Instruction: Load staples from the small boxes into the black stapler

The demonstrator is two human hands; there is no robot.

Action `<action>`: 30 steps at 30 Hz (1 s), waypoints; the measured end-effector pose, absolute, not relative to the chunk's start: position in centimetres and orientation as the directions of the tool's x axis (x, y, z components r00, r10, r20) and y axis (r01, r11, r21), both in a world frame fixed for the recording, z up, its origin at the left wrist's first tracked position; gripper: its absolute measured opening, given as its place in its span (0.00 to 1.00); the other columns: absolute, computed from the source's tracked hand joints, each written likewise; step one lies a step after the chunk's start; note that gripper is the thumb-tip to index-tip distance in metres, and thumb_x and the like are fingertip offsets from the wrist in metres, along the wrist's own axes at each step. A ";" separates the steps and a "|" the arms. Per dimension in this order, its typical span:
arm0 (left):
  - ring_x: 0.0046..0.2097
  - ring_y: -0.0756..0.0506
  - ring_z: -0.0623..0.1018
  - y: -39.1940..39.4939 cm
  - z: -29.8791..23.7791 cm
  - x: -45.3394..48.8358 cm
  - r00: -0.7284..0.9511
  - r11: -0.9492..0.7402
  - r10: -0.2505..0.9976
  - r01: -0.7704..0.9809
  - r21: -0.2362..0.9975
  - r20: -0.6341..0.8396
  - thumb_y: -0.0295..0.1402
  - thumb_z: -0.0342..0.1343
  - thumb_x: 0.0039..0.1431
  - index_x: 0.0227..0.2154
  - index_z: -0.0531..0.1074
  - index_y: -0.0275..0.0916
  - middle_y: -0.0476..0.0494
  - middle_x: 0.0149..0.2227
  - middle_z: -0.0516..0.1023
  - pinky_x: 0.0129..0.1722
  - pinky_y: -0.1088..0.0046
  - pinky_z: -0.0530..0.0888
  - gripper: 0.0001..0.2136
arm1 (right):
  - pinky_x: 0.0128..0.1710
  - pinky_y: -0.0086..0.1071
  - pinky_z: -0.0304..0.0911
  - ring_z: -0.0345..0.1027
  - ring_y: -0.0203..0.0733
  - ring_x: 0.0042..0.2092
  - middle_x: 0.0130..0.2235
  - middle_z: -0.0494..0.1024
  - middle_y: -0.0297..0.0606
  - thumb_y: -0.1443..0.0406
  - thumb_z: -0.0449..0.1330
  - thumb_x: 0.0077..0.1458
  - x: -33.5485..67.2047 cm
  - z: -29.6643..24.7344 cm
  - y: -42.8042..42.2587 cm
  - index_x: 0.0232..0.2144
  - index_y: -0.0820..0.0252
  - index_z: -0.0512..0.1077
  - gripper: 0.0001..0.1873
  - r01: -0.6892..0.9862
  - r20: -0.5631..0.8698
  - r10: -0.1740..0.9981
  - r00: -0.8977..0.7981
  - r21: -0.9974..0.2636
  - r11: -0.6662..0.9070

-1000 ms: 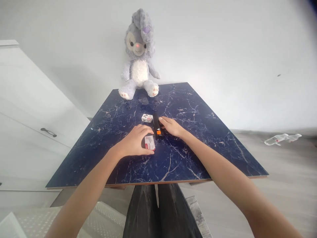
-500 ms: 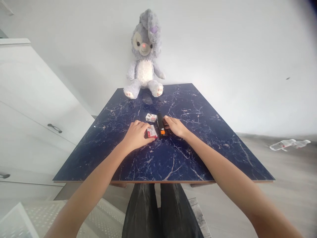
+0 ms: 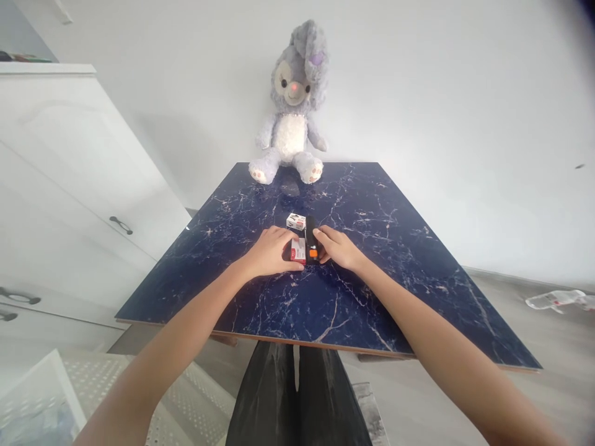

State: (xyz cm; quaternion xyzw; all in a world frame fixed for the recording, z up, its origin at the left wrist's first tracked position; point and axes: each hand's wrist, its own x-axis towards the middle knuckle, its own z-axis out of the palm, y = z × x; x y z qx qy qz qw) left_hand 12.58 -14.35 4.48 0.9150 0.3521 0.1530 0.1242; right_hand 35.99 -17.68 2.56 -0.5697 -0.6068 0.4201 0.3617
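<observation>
On the dark blue table, a small red and white box lies between the thumb and fingers of my left hand, which closes around it from the left. Right beside the box is a black stapler with an orange part at its near end, pointing away from me. My right hand grips the stapler from the right, fingertips on its top and side. Just beyond the red and white box, a second small white box with dark pictures on it stands close to the stapler's far end.
A grey plush rabbit sits at the far edge of the marbled table, against the wall. White cabinets with dark handles stand at the left. Clear plastic bottles lie on the floor at the right.
The camera view has shifted, so the scene sits further right. My right hand has come nearer along the stapler and closed more on it. The stapler and red and white box are now side by side.
</observation>
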 end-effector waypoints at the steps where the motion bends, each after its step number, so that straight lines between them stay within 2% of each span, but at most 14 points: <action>1: 0.59 0.28 0.70 -14.3 4.7 12.2 0.699 -0.710 0.692 0.613 0.346 0.181 0.54 0.66 0.51 0.51 0.70 0.43 0.35 0.60 0.71 0.56 0.44 0.68 0.29 | 0.24 0.35 0.76 0.75 0.42 0.26 0.28 0.77 0.36 0.45 0.51 0.67 36.1 2.4 -17.5 0.35 0.56 0.68 0.22 0.364 -0.044 0.995 -0.088 -0.931 -0.009; 4: 0.67 0.28 0.63 -13.6 5.7 10.5 0.678 -0.639 0.732 0.646 0.418 0.071 0.50 0.58 0.60 0.49 0.71 0.44 0.36 0.69 0.60 0.59 0.42 0.66 0.20 | 0.25 0.37 0.78 0.75 0.41 0.27 0.33 0.78 0.39 0.45 0.49 0.68 36.3 2.2 -17.2 0.35 0.57 0.68 0.24 0.306 -0.057 0.995 -0.087 -0.952 -0.028; 5: 0.68 0.28 0.62 -13.2 6.0 9.9 0.682 -0.617 0.731 0.656 0.435 0.010 0.48 0.58 0.60 0.47 0.72 0.44 0.37 0.70 0.59 0.59 0.43 0.67 0.17 | 0.25 0.37 0.78 0.75 0.40 0.26 0.34 0.78 0.40 0.45 0.48 0.68 36.3 2.1 -17.2 0.36 0.57 0.68 0.24 0.293 -0.062 0.994 -0.088 -0.956 -0.034; 7: 0.67 0.28 0.63 -12.4 6.3 8.8 0.711 -0.611 0.698 0.656 0.443 -0.089 0.43 0.63 0.55 0.44 0.74 0.44 0.37 0.69 0.61 0.57 0.47 0.70 0.16 | 0.25 0.38 0.79 0.75 0.40 0.26 0.35 0.78 0.40 0.45 0.48 0.69 36.3 2.0 -17.1 0.37 0.58 0.68 0.24 0.277 -0.070 0.993 -0.092 -0.960 -0.042; 9: 0.61 0.31 0.71 -11.7 6.4 8.1 0.745 -0.629 0.657 0.625 0.463 -0.115 0.41 0.66 0.52 0.44 0.75 0.44 0.37 0.64 0.68 0.51 0.53 0.74 0.17 | 0.25 0.38 0.79 0.74 0.40 0.26 0.35 0.77 0.40 0.45 0.48 0.69 36.3 1.9 -17.1 0.37 0.58 0.68 0.24 0.274 -0.072 0.993 -0.095 -0.961 -0.044; 12: 0.48 0.38 0.78 -11.4 6.2 8.0 0.761 -0.638 0.647 0.580 0.506 -0.057 0.42 0.66 0.52 0.39 0.76 0.44 0.40 0.51 0.77 0.43 0.61 0.75 0.14 | 0.25 0.38 0.79 0.73 0.39 0.26 0.34 0.77 0.40 0.44 0.48 0.68 36.3 1.8 -17.1 0.37 0.58 0.68 0.25 0.270 -0.071 0.994 -0.086 -0.962 -0.046; 15: 0.42 0.41 0.78 -11.6 6.1 8.6 0.686 -0.590 0.726 0.584 0.558 0.050 0.45 0.67 0.52 0.38 0.75 0.43 0.43 0.45 0.78 0.41 0.63 0.74 0.16 | 0.25 0.37 0.78 0.73 0.39 0.26 0.33 0.77 0.39 0.44 0.49 0.68 36.2 2.0 -17.2 0.35 0.57 0.67 0.24 0.259 -0.073 0.994 -0.082 -0.965 -0.049; 18: 0.43 0.41 0.78 -12.2 6.0 9.7 0.556 -0.540 0.809 0.574 0.615 0.191 0.49 0.64 0.55 0.41 0.73 0.43 0.43 0.46 0.78 0.42 0.62 0.74 0.18 | 0.24 0.37 0.78 0.73 0.39 0.26 0.33 0.76 0.39 0.45 0.49 0.68 36.2 2.1 -17.1 0.35 0.57 0.67 0.24 0.252 -0.080 0.993 -0.089 -0.966 -0.055; 20: 0.46 0.40 0.78 -12.9 5.8 10.5 0.580 -0.582 0.780 0.539 0.609 0.233 0.48 0.63 0.56 0.41 0.72 0.43 0.43 0.48 0.78 0.45 0.60 0.74 0.17 | 0.24 0.37 0.78 0.73 0.39 0.26 0.33 0.76 0.39 0.45 0.49 0.68 36.2 2.1 -17.1 0.36 0.57 0.67 0.23 0.247 -0.082 0.993 -0.090 -0.967 -0.057; 24: 0.50 0.38 0.77 -14.0 5.3 11.8 0.706 -0.680 0.673 0.475 0.559 0.219 0.45 0.64 0.56 0.41 0.72 0.44 0.42 0.49 0.76 0.50 0.56 0.73 0.15 | 0.24 0.36 0.78 0.73 0.39 0.26 0.36 0.77 0.40 0.44 0.48 0.68 36.3 1.9 -16.9 0.39 0.57 0.68 0.24 0.248 -0.076 0.993 -0.090 -0.967 -0.052; 30: 0.52 0.36 0.76 -14.0 4.7 12.0 0.705 -0.650 0.693 0.521 0.553 0.151 0.45 0.66 0.54 0.46 0.70 0.46 0.41 0.52 0.76 0.48 0.55 0.74 0.19 | 0.23 0.35 0.77 0.73 0.39 0.26 0.34 0.77 0.40 0.45 0.48 0.69 36.3 2.0 -17.0 0.35 0.57 0.67 0.24 0.263 -0.077 0.993 -0.092 -0.963 -0.050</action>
